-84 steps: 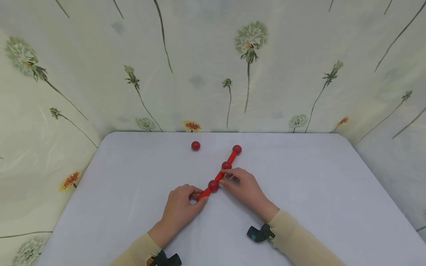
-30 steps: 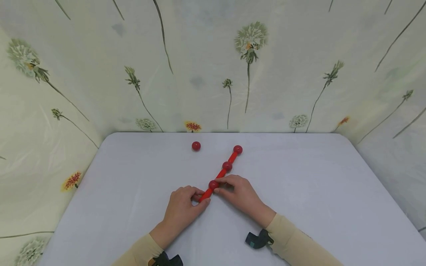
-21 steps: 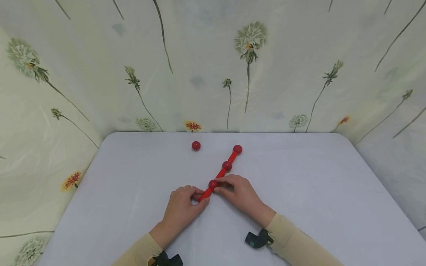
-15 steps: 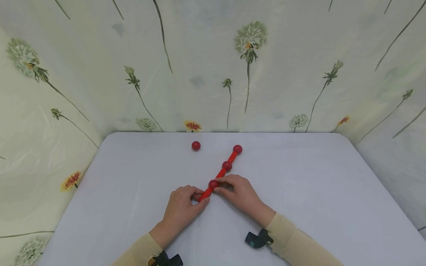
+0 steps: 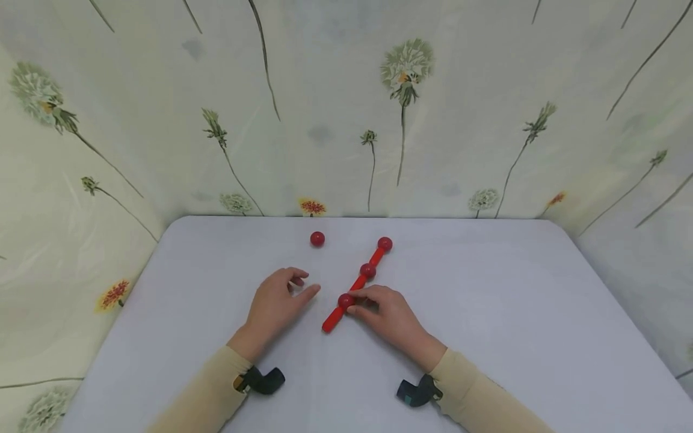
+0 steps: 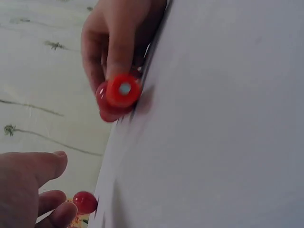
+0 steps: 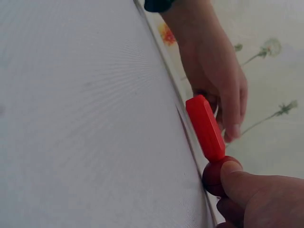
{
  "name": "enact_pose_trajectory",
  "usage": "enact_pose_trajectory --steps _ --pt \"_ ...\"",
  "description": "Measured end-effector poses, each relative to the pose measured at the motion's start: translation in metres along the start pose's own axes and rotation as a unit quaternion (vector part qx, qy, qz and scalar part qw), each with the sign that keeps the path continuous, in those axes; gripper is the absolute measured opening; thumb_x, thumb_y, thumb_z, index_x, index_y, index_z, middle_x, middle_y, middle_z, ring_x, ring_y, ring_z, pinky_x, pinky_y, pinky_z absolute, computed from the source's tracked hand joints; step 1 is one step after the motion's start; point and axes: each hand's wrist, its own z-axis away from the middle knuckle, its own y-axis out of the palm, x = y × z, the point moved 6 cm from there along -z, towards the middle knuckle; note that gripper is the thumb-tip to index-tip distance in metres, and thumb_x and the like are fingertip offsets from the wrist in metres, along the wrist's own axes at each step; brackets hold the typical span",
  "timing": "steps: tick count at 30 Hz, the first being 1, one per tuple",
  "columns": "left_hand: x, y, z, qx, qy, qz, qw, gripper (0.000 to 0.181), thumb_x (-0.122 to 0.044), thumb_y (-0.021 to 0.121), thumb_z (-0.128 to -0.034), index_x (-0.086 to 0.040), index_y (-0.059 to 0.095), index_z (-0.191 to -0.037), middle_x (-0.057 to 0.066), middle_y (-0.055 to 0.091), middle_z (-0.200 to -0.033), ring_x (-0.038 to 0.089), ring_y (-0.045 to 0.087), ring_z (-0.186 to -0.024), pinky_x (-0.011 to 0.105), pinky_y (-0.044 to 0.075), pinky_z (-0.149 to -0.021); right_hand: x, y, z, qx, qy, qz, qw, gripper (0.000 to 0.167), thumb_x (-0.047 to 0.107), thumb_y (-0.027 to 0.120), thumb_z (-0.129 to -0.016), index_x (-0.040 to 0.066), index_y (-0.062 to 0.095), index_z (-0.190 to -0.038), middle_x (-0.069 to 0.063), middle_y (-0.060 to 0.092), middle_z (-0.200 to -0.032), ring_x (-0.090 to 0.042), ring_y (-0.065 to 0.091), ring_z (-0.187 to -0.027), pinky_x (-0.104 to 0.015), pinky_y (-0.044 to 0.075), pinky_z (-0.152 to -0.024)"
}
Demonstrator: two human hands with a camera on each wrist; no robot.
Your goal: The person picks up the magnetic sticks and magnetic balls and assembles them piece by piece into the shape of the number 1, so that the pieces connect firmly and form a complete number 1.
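Observation:
A chain of red balls and short red rods lies slantwise on the white table in the head view. My right hand [image 5: 395, 316] pinches its nearest ball [image 5: 344, 300] between thumb and fingers. From that ball a faceted rod [image 5: 332, 320] sticks out toward me, its near end free. The left wrist view shows a small silvery disc in the rod end [image 6: 124, 89]. Farther up are a middle rod [image 5: 358, 282], a middle ball [image 5: 368, 270], a far rod [image 5: 377, 257] and an end ball [image 5: 385, 243]. My left hand [image 5: 275, 304], fingers loosely bent, holds nothing, left of the chain.
A loose red ball [image 5: 317, 239] sits near the back edge of the white table [image 5: 487, 288], beyond my left hand. Behind the table hangs a flower-patterned cloth [image 5: 325, 90]. Dark wrist cameras are strapped to both sleeves.
My left hand has let go of the near rod and moved up and left. Earlier, my right hand shifted from the middle rod to the nearest ball, where it stays.

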Motion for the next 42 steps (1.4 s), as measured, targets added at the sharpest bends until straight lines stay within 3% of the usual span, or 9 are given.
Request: enact_pose_trajectory --steps 4,9,13,17,23,28,42 --pt "0.009 -0.005 -0.038 0.007 -0.007 -0.011 0.9999 0.045 -0.046 0.070 -0.0888 -0.016 0.064 -0.121 -0.001 0.063 -0.105 0.018 0.057 -0.093 0.036 0.050 -0.080 -0.001 -0.001 0.000 -0.003 0.003 -0.003 1.0000 0.034 0.030 0.080 -0.085 0.024 0.072 -0.117 0.016 0.067 -0.100 -0.005 0.059 -0.089 -0.030 0.053 -0.080" --pt "0.012 -0.002 -0.078 0.042 -0.004 -0.019 0.9989 0.053 -0.045 0.069 -0.0901 -0.016 0.057 -0.133 0.003 0.060 -0.119 0.022 0.056 -0.106 0.042 0.049 -0.090 -0.002 0.000 0.000 -0.005 -0.002 -0.006 1.0000 0.034 0.030 0.080 -0.085 0.024 0.072 -0.118 0.017 0.067 -0.099 -0.004 0.058 -0.089 -0.029 0.052 -0.079" --pt "0.010 0.000 -0.100 0.067 0.009 -0.018 0.9975 0.058 -0.044 0.068 -0.0905 -0.016 0.054 -0.139 0.006 0.059 -0.127 0.025 0.055 -0.114 0.045 0.045 -0.097 -0.003 0.000 -0.001 -0.007 -0.006 -0.004 0.9999 0.033 0.030 0.079 -0.085 0.024 0.072 -0.117 0.019 0.066 -0.098 -0.003 0.058 -0.088 -0.028 0.052 -0.079" --pt "0.008 0.005 -0.113 0.087 0.029 -0.025 0.9955 0.060 -0.044 0.069 -0.0905 -0.016 0.054 -0.141 0.008 0.059 -0.130 0.025 0.054 -0.119 0.045 0.042 -0.102 -0.002 0.000 -0.001 -0.013 -0.010 -0.006 0.9999 0.032 0.030 0.079 -0.085 0.024 0.073 -0.116 0.020 0.066 -0.097 -0.003 0.058 -0.088 -0.027 0.052 -0.078" --pt "0.007 0.013 -0.122 0.084 0.052 -0.047 0.9939 0.050 -0.039 0.070 -0.0912 -0.016 0.061 -0.135 0.008 0.062 -0.123 0.025 0.056 -0.112 0.043 0.044 -0.098 0.000 0.000 0.000 -0.014 -0.017 -0.009 0.9997 0.031 0.031 0.078 -0.086 0.024 0.072 -0.116 0.019 0.066 -0.097 -0.003 0.058 -0.089 -0.029 0.052 -0.079" --pt "0.008 0.015 -0.122 0.072 0.055 -0.041 0.9951 0.045 -0.036 0.073 -0.0902 -0.015 0.065 -0.129 0.005 0.064 -0.118 0.023 0.057 -0.107 0.042 0.045 -0.095 -0.001 0.000 0.000 -0.009 -0.006 -0.008 0.9999 0.032 0.031 0.078 -0.086 0.025 0.072 -0.117 0.021 0.065 -0.098 -0.001 0.058 -0.090 -0.028 0.052 -0.080" --pt "0.020 -0.003 -0.093 0.046 0.042 -0.011 0.9980 0.043 -0.033 0.074 -0.0895 -0.016 0.065 -0.127 0.002 0.066 -0.118 0.022 0.060 -0.106 0.040 0.048 -0.093 0.001 0.000 0.001 -0.011 -0.018 -0.009 0.9997 0.033 0.028 0.078 -0.086 0.024 0.072 -0.119 0.020 0.066 -0.101 -0.002 0.059 -0.091 -0.028 0.052 -0.080"
